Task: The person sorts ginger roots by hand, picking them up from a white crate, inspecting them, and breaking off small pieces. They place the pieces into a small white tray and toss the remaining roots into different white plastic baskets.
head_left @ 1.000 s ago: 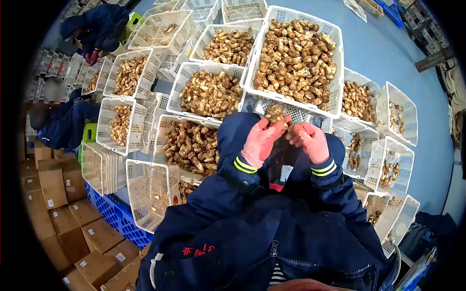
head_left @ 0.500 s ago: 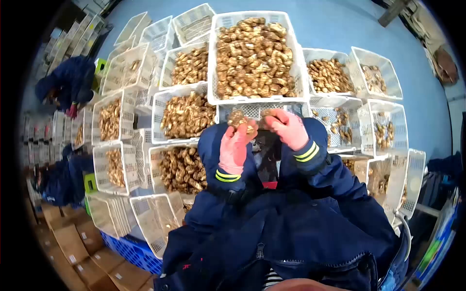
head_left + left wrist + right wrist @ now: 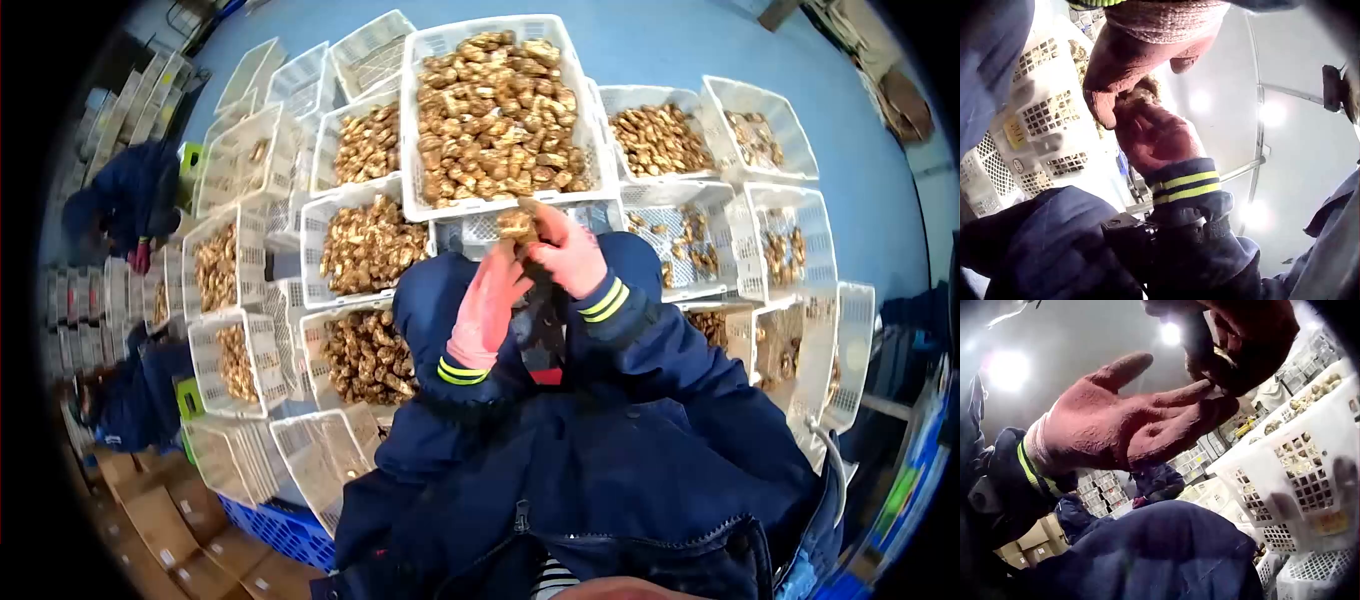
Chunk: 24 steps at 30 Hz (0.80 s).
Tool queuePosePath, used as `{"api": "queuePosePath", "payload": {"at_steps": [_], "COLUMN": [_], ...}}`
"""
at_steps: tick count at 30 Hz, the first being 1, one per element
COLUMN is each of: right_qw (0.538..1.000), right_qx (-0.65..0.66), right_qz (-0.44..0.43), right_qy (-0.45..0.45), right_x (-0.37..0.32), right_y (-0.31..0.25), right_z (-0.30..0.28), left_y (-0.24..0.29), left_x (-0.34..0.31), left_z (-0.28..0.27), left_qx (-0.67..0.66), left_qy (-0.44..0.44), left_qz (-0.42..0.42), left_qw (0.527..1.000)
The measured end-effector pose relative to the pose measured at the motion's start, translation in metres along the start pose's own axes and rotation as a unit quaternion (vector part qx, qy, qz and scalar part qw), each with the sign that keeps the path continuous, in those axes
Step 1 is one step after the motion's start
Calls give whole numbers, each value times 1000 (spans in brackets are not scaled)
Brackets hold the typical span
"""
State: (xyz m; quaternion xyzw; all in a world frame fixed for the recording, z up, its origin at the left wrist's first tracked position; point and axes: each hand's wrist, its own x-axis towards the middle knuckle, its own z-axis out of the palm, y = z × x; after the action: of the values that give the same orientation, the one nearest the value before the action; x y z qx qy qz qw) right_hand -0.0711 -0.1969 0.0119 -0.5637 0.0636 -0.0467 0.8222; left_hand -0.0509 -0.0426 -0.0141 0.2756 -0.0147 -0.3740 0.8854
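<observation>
Brown mushroom (image 3: 517,226) between pink-gloved hands (image 3: 484,312) (image 3: 576,262); in the right's grip

There are two grips (image 3: 485,305), one held mushroom (image 3: 516,226), two other people (image 3: 125,198), one big crate (image 3: 409,150) and one blue pallet (image 3: 280,530); smaller crates (image 3: 265,358) overlap beyond counting.

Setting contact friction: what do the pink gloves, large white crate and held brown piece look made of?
Pink wrinkled gloves: likely rubber over knit, matte; textile cuff showing.
Large white rectangular crate: probably moulded plastic, smooth; regularly perforated.
Held knobbly brown piece: organic, perhaps mushroom, uneven; mottled skin.
</observation>
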Motion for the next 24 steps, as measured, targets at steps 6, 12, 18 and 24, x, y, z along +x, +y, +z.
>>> {"api": "queuePosePath", "payload": {"at_steps": [6,12,18,24], "right_qw": [986,955,982,969], "right_qx": [-147,-285,-182,-242], "right_qz": [-47,-83,-21,18], "right_qy": [63,6,36,44], "right_x": [1,-2,14,25], "right_y": [-17,-28,-29,-24], "right_z": [16,37,-3,-18], "left_y": [17,24,109,136], "left_x": [-5,-1,21,30], "left_z": [28,3,12,-8], "left_qx": [20,-54,-59,-44], "left_qy": [17,50,20,-41], "left_qz": [3,32,125,237], "left_qw": [1000,997,990,970]}}
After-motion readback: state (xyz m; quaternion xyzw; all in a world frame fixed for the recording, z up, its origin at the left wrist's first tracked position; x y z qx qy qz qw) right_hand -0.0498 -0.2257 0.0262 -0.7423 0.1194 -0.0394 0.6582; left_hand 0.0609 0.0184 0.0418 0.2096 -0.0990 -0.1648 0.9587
